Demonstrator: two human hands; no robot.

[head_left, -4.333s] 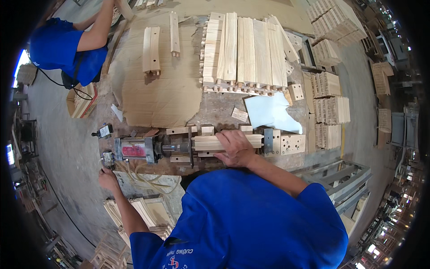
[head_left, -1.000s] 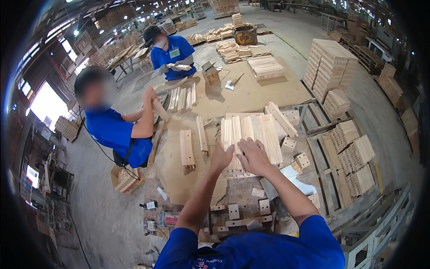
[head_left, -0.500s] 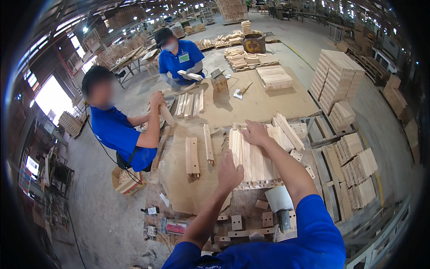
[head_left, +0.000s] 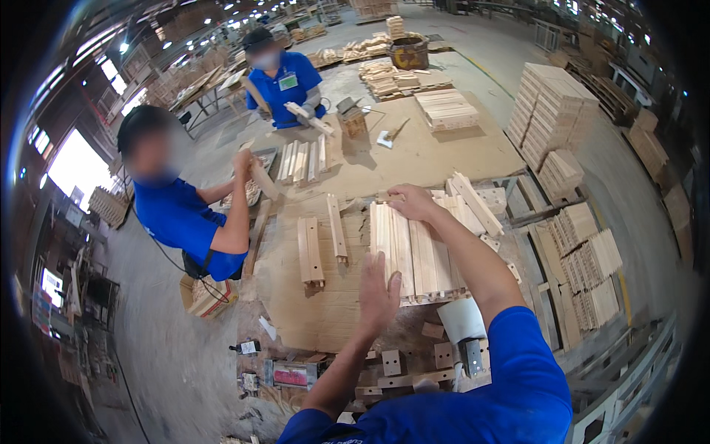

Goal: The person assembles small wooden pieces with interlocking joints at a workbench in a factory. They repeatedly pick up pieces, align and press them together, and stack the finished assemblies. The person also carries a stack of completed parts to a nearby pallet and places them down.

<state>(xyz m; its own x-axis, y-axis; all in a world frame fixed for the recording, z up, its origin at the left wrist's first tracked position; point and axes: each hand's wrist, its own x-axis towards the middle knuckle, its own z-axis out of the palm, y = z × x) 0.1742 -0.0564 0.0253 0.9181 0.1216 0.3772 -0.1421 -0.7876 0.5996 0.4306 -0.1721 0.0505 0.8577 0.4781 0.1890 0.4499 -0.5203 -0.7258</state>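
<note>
- Slat pile (head_left: 414,255): it lies between the person's two hands, pale lengths set side by side.
- Left hand (head_left: 379,300): at the pile's near left corner, fingers straight, thumb held apart, nothing pinched; I can't tell whether it touches the wood.
- Right hand (head_left: 414,202): stretched over to the pile's far end, fingers bent there; whether they pinch or merely press, I can't tell.
- Step in hand, as I judge it: evening up the slats. The next move seems to call for level pressure from both hands, so none slides out of line.
- Left of the pile: a narrow slat (head_left: 336,228), then a wider piece (head_left: 310,251), both on cardboard (head_left: 281,318).
- At the pile's far right: a loose slat (head_left: 477,205), lying aslant.
- Nearer than the pile: a white sheet (head_left: 460,322), a drilled block (head_left: 392,362) and, leftward, a cylinder (head_left: 290,375).
- Well left of the pile: a co-worker (head_left: 185,229) holding wood.
- Right of the pile: stacked wood (head_left: 592,266).
</note>
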